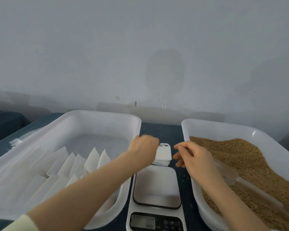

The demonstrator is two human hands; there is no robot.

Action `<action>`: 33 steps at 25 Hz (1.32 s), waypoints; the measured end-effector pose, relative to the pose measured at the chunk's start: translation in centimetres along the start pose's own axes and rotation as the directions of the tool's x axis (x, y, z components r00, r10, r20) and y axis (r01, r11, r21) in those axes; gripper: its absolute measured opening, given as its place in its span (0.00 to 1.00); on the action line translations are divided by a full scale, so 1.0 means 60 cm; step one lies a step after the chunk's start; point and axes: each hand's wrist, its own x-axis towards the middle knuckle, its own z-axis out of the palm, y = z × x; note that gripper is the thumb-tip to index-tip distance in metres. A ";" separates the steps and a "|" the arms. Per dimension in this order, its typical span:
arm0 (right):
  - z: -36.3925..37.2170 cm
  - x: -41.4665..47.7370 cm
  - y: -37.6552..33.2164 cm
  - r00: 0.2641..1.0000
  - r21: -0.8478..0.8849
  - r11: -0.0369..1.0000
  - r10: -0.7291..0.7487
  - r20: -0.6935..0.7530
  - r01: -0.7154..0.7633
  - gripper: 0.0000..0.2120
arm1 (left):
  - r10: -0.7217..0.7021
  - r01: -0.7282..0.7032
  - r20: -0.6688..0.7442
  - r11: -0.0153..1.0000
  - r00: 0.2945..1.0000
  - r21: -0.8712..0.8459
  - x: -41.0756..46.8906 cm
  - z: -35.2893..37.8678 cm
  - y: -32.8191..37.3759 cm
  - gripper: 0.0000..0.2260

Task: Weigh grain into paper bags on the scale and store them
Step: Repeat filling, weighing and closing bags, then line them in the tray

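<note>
at twelve o'clock of the scale [157, 185], left hand [143, 147] pinches the top paper bag [163, 153], fetching step; right hand [193, 157] hovers loose-fingered, empty. likely next: open it.

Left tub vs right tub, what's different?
Contents: the left tub holds rows of white paper bags leaning on edge; the right tub holds loose brown grain.
Fill: the left tub's far floor is bare, while the right tub's grain is heaped across it.
Tool: a clear scoop lies in the right tub; the left tub shows none.
Shared: both are white plastic rounded rectangles flanking the scale.
</note>
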 end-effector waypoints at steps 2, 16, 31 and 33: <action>0.000 0.002 0.002 1.000 0.011 1.000 0.016 -0.001 -0.016 0.09 | 0.034 -0.047 0.189 0.997 0.981 0.065 0.039 0.020 0.027 0.11; 0.004 0.004 0.004 1.000 0.020 1.000 -0.006 0.020 0.006 0.09 | 0.033 -0.070 0.450 0.995 0.892 0.067 0.110 0.054 0.045 0.12; 0.002 0.007 0.008 1.000 -0.011 1.000 -0.001 0.012 0.001 0.09 | -0.433 0.341 0.125 0.467 0.893 -0.816 0.117 0.023 -0.009 0.12; 0.001 0.007 0.008 1.000 -0.001 1.000 0.006 0.003 -0.006 0.09 | -0.392 0.297 0.173 0.281 0.904 -0.913 0.099 0.008 -0.014 0.11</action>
